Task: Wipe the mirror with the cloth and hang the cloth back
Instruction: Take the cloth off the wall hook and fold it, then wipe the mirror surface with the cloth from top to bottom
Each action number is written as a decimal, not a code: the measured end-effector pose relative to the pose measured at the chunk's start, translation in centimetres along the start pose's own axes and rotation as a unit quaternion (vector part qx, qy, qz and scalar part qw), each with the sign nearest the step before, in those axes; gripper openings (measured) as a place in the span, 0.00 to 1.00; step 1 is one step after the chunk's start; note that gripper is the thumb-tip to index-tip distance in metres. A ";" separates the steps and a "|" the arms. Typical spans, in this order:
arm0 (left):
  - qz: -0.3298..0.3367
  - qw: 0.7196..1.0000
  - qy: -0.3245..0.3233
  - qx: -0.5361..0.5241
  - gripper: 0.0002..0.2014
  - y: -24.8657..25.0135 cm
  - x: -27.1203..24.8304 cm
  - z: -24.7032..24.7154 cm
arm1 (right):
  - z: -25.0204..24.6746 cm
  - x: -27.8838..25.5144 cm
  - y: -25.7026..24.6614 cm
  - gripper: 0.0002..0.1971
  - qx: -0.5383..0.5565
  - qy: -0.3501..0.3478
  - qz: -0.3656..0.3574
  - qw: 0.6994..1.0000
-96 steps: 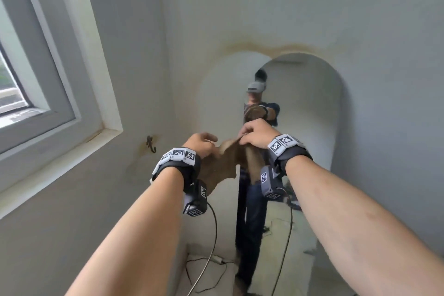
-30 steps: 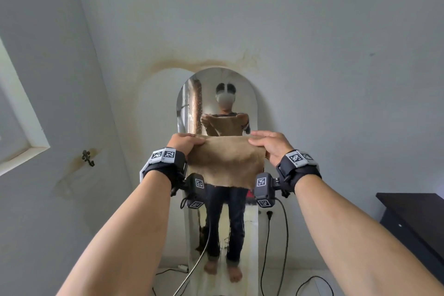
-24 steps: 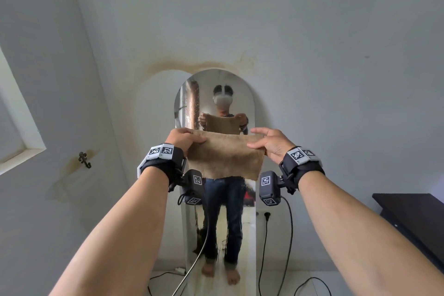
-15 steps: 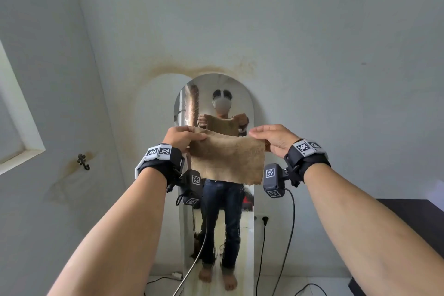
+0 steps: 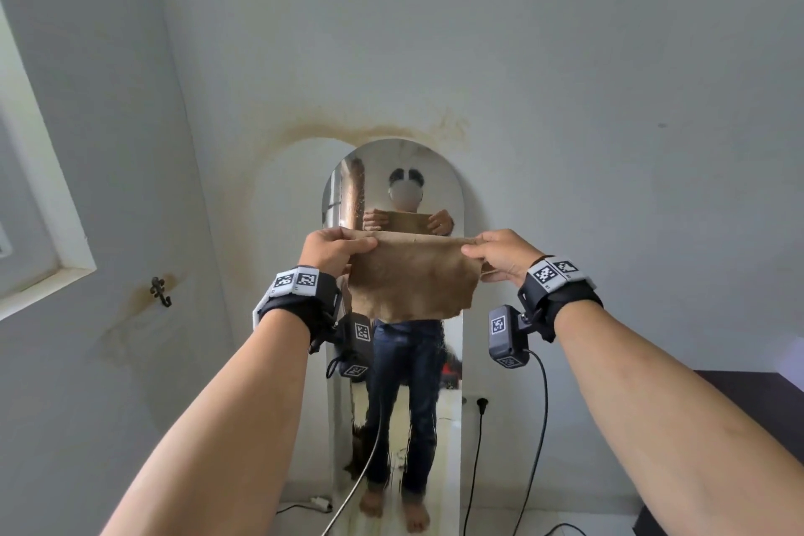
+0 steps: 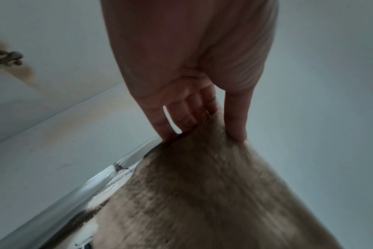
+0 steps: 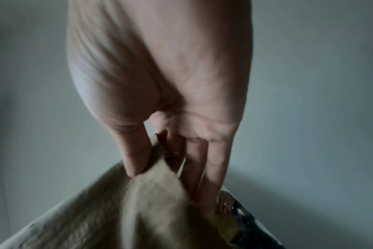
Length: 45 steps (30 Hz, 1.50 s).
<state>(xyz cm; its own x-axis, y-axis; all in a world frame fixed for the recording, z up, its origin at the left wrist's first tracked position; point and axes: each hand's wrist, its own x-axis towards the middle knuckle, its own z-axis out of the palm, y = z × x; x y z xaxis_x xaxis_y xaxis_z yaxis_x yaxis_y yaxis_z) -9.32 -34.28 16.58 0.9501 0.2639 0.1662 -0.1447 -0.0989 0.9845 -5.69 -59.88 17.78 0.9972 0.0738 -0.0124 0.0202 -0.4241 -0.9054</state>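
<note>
A brown cloth (image 5: 411, 279) hangs spread out in front of a tall arched mirror (image 5: 439, 170) that leans on the grey wall. My left hand (image 5: 337, 250) pinches the cloth's top left corner between thumb and fingers (image 6: 234, 121). My right hand (image 5: 500, 255) pinches the top right corner, thumb (image 7: 136, 158) in front of the cloth (image 7: 109, 210). The cloth (image 6: 202, 193) fills the lower half of the left wrist view, with the mirror's edge (image 6: 79, 190) beside it. The mirror shows a standing person holding the same cloth.
A small dark wall hook (image 5: 161, 291) sits on the stained left wall below the window sill (image 5: 48, 287). A dark cabinet top (image 5: 765, 400) stands at the lower right. Cables (image 5: 474, 457) run down the wall to the floor beside the mirror.
Both hands have raised the cloth and stretched it wider between them. The view has swung from the left wall and hook to face the mirror squarely.
</note>
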 end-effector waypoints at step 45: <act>0.025 0.995 -0.084 0.040 0.20 -6.3 17.2 4.0 | 9.0 16.2 -1.5 0.14 0.319 0.082 0.046 0.943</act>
<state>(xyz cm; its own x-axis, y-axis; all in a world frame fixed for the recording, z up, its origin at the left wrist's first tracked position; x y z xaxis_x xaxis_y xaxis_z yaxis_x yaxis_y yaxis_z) 9.07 -32.98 12.97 0.9761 0.0941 0.1960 -0.1761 -0.1866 0.9665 9.77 -49.89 15.13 0.9915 -0.0992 -0.0844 -0.0619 0.2109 -0.9755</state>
